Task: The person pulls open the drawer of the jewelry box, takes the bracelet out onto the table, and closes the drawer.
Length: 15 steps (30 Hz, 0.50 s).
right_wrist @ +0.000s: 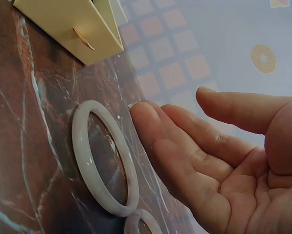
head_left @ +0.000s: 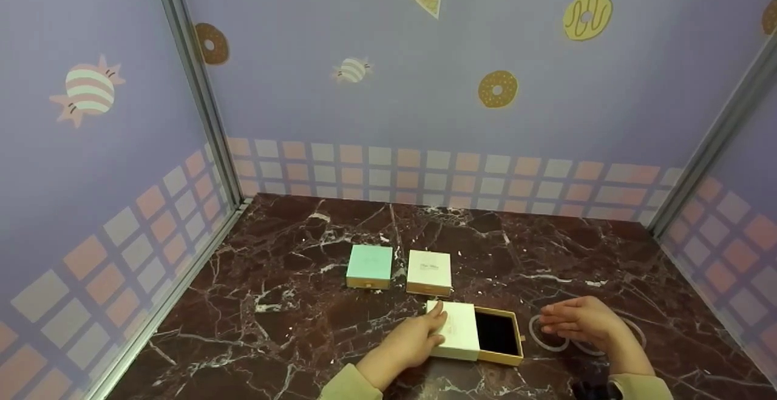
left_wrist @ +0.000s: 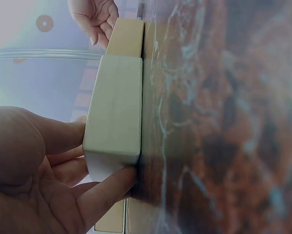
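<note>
A cream drawer-style gift box (head_left: pixel 452 334) lies near the front of the marble table, its yellow drawer (head_left: pixel 501 356) slid partway out to the right. The drawer shows a black lining. My left hand (head_left: pixel 410 339) holds the box's cream sleeve at its left end; in the left wrist view thumb and fingers lie around that end (left_wrist: pixel 114 105). To the right of the drawer, my right hand (head_left: pixel 583 321) is held over pale bangles, its fingers nearly straight and nothing in them. One white bangle (right_wrist: pixel 80 146) lies just beyond those fingertips, with part of another bangle (right_wrist: pixel 131 222) beside it.
Behind the opened box stand two closed boxes, one mint green (head_left: pixel 370 260) and one cream (head_left: pixel 429 268), both with gold drawers. Patterned wall panels (head_left: pixel 388 115) enclose the table at the back and both sides, joined by metal corner posts (head_left: pixel 203 93).
</note>
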Motion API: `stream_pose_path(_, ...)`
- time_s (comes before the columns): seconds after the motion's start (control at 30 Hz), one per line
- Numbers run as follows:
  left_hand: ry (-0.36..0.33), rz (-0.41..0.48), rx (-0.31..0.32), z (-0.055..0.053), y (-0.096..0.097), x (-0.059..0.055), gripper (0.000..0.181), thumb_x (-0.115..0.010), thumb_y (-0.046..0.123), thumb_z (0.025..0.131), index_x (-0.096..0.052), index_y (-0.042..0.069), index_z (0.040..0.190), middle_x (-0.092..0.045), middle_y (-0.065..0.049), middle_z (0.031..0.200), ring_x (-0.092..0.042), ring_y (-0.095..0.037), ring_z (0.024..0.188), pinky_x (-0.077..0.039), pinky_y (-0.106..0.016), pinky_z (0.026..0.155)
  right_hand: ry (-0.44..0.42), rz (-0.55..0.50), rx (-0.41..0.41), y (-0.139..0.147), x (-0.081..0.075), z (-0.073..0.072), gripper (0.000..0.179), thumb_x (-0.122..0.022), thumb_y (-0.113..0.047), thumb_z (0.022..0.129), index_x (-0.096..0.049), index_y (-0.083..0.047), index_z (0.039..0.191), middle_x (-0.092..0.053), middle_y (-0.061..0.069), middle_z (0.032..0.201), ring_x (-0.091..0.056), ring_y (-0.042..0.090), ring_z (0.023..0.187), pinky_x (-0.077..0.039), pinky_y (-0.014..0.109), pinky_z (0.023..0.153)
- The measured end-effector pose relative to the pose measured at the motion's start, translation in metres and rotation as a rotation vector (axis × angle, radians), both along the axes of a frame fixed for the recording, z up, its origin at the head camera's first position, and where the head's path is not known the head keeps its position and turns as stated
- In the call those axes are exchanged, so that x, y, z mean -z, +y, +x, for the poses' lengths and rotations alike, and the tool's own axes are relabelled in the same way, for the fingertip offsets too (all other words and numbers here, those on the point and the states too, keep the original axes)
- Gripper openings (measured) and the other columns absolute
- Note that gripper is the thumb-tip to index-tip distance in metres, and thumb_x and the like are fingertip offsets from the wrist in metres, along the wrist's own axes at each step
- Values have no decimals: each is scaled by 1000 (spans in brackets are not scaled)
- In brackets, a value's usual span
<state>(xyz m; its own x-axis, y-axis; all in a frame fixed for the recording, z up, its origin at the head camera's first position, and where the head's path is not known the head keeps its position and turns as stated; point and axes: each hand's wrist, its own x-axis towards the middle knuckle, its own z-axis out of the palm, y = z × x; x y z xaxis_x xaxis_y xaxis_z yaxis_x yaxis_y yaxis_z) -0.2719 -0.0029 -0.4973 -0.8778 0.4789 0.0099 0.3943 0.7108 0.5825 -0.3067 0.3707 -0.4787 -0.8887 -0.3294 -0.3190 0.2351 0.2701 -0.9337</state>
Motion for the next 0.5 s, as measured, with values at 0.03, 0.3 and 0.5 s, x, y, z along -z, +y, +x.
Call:
stream_pose_path(0.03,0,1,1,0,0,0,53,-64,21,101,-52,7,151,-40,-8,165,-53,-33,142,-45,-44,119,1,-4,-6,-1,0,0,47,-60,-20,105,-58,17,134,-79,9,110,-79,15,94,-65,26,85)
stream_pose_path(0.3,-1,11,6,0,-1,0,52,-64,18,101,-53,5,150,-41,-10,164,-53,-34,142,-46,-44,119,-8,-17,-44,-9,3,-1,45,-60,-21,105,-60,15,133,-79,10,112,-78,15,96,-65,27,87)
stream_pose_path(0.5,-10,1,3,-1,0,0,53,-64,19,101,-52,6,150,-39,-8,165,-52,-32,143,-46,-43,119,3,21,-46,-15,6,-2,46,-61,-21,104,-60,17,131,-79,14,112,-79,17,95,-65,28,87)
